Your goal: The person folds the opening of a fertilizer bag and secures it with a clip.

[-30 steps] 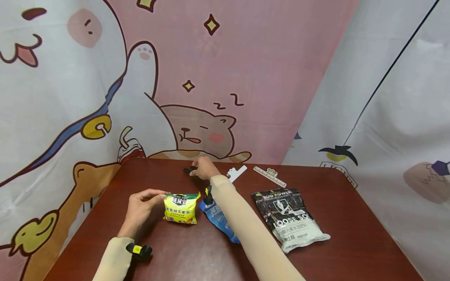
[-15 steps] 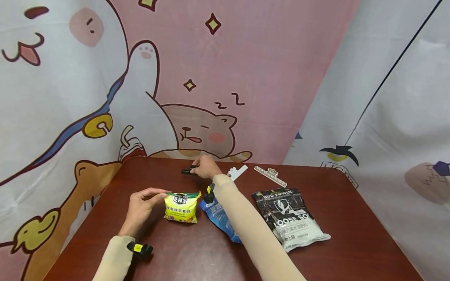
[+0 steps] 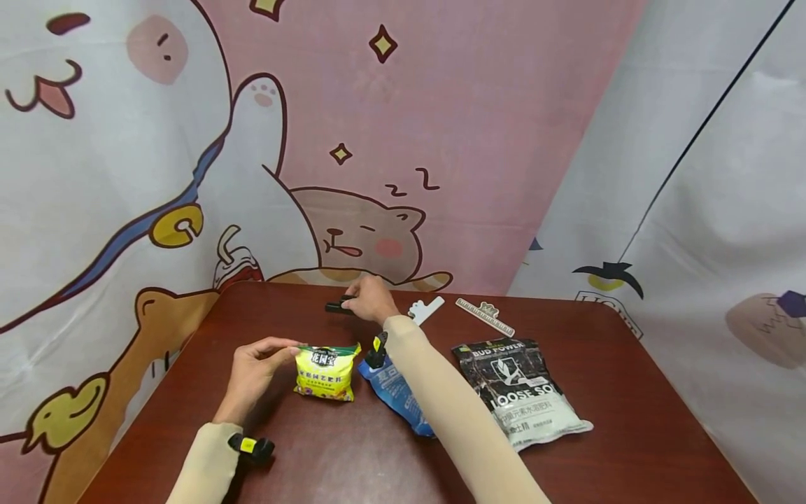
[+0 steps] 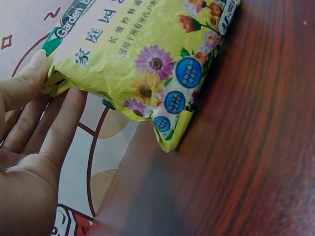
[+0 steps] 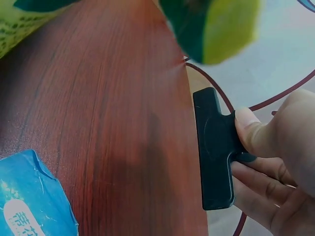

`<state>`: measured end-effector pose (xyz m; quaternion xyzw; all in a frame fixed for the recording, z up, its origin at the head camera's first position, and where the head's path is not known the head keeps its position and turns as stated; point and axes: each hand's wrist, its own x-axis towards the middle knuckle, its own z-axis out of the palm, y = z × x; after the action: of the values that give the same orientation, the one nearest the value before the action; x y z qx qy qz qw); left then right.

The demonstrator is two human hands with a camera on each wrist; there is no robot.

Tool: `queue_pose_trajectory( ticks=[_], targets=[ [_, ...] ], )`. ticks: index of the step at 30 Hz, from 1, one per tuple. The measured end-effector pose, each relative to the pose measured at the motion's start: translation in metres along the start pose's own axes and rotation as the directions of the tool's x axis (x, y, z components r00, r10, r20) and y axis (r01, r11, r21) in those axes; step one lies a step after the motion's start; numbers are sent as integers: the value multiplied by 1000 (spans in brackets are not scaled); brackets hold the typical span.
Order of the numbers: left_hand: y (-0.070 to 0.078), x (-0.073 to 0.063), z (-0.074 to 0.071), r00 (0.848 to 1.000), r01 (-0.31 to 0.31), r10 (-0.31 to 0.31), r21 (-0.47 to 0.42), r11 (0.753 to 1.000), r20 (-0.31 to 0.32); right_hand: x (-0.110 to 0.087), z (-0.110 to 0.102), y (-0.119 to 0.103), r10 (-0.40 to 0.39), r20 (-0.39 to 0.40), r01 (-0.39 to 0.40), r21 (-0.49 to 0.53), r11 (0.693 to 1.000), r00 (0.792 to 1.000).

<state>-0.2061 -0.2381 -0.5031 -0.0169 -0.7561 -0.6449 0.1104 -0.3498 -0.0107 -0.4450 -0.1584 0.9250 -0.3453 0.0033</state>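
Note:
My left hand [image 3: 252, 374] pinches the upper left corner of a yellow fertilizer packet [image 3: 325, 374] with a green top, which stands upright on the table. In the left wrist view the thumb and fingers grip the crumpled edge of the packet [image 4: 142, 73]. Farther back, my right hand [image 3: 373, 301] holds a black clip [image 3: 338, 306]. The right wrist view shows the thumb on one side of the clip [image 5: 214, 152] and the fingers on the other, at its handle end. Partly under my right forearm lies a blue packet [image 3: 397, 395].
A white clip [image 3: 427, 309] and a long pale clip [image 3: 485, 316] lie near the back edge of the brown table [image 3: 352, 455]. On the right lies a large black and white bag [image 3: 522, 392]. A cartoon-printed cloth [image 3: 466, 140] hangs behind the table.
The black clip in my right hand has turned slightly, and more of it shows beyond the fingers. My left hand and the yellow packet have stayed in place.

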Motion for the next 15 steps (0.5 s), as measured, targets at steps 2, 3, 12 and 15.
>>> queue_pose_trajectory(
  ticks=[2,3,12,15],
  targets=[
    [1,0,0,1000,-3,3,-1,1000,-6,-1,-2,-1,1,-9,-1,3,1000,1000],
    [1,0,0,1000,-3,3,-3,1000,-7,-1,-3,-1,0,-13,0,0,1000,1000],
    [2,-1,1,1000,15,-15,5,1000,-11,-4,-8,-2,7,-54,-7,1,1000,999],
    [2,0,1,1000,11,-11,3,1000,-11,-7,-10,-3,-4,-69,3,-5,1000,998]
  ],
)
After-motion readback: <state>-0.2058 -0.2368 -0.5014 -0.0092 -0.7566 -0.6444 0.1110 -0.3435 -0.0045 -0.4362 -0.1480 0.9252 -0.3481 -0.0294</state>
